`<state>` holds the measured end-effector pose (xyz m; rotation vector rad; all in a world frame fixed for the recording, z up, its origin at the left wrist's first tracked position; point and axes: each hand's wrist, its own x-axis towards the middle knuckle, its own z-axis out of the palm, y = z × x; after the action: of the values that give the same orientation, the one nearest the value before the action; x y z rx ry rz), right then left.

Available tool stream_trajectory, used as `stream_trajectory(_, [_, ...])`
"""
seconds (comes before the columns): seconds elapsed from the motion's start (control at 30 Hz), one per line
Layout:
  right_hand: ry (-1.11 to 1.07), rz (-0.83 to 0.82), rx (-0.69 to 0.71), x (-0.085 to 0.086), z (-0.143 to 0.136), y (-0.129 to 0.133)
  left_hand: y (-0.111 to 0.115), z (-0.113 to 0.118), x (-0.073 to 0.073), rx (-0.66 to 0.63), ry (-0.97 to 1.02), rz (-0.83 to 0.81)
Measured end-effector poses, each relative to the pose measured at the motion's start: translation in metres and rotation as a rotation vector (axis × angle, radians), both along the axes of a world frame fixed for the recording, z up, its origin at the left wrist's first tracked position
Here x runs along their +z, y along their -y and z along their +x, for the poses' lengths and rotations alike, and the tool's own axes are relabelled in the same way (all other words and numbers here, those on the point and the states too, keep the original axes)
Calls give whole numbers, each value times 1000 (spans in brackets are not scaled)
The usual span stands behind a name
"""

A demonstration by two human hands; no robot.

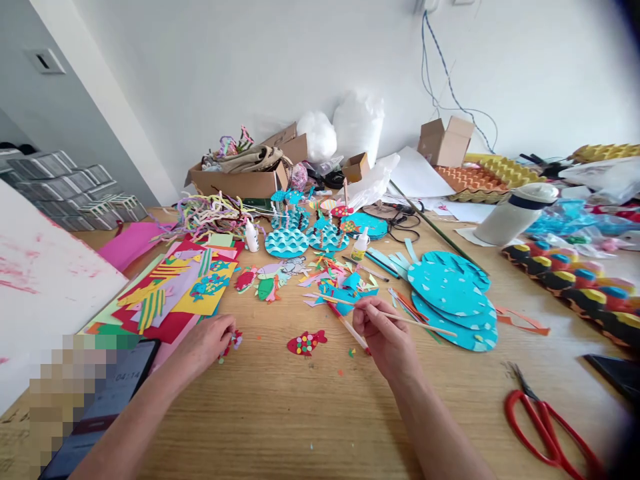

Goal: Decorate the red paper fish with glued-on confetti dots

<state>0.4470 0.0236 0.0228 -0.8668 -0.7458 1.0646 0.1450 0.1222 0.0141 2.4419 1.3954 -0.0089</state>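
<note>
My right hand (384,337) pinches a thin wooden stick (430,325) that slants across the table. To the left, my left hand (213,337) rests low with bent fingers at a small pile of coloured paper bits (236,341); its fingertips are partly hidden, and I cannot make out what is in them. Between the two hands a red paper fish (306,343) with dots in several colours lies flat. A red-and-white pen-like stick (350,325) lies just beyond my right hand, partly covered by it. Paper scraps (345,287) are heaped farther back.
Red-handled scissors (543,423) lie at front right, near blue paper discs (450,287). Two glue bottles (360,245) stand at the back. Coloured sheets with cut-out fish (210,280) and a phone (107,400) are on the left. A white flask (517,213) leans at the right.
</note>
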Motion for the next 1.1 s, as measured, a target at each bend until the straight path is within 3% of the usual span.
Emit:
stream_trajectory(0.47, [-4,-28,18,-3,1,0,2,3,12,122,112,-61])
stream_trajectory(0.67, [-9,-28,40,-4,1,-1,-5,-5,2,189,181,-59])
stream_trajectory(0.83, [-14,-32,44,-5,0,-1,-5,-7,0,137,232,-82])
stream_trajectory(0.97, [-13,-33,45,-5,1,-1,-1,-4,6,21,139,-68])
stream_trajectory(1.1, [-15,-39,53,-6,1,-1,-2,-4,4,8,58,-6])
